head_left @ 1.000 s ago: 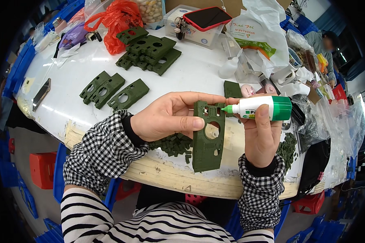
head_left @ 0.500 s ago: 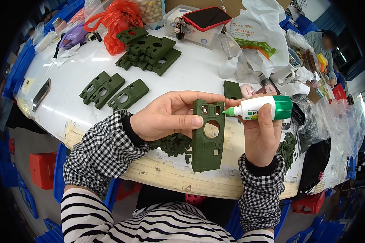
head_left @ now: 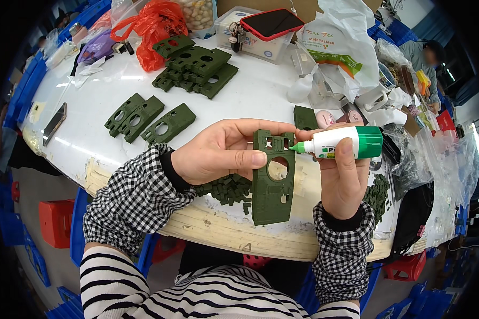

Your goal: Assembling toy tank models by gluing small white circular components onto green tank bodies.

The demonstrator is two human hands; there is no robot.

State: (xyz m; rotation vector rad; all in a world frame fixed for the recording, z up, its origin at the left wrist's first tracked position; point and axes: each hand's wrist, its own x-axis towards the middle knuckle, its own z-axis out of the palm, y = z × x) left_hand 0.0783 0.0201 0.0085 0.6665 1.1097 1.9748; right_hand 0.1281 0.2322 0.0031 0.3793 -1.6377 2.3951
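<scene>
My left hand [head_left: 218, 154] grips a dark green plastic tank hull [head_left: 270, 196] by its upper left edge, thumb on the face and fingers behind. The hull stands roughly upright, with a large round hole and small openings near its top. In my right hand [head_left: 346, 178] is a white glue bottle [head_left: 338, 143] with a green cap end, lying almost level. Its green nozzle tip meets the hull's right edge beside the small upper opening; I cannot see any glue. Below my left hand lies a heap of small dark green parts [head_left: 226, 190].
More green hulls lie at left [head_left: 169, 123] and in a stack [head_left: 197, 69] farther back. Another pile of small green pieces [head_left: 377, 196] is at right. Behind are a red plastic bag [head_left: 151, 32], a red-edged phone [head_left: 271, 24] on a clear box, and a white bag [head_left: 335, 48].
The bottle has shifted slightly left, its nozzle tip now overlapping the hull's edge. Both hands otherwise keep the same hold.
</scene>
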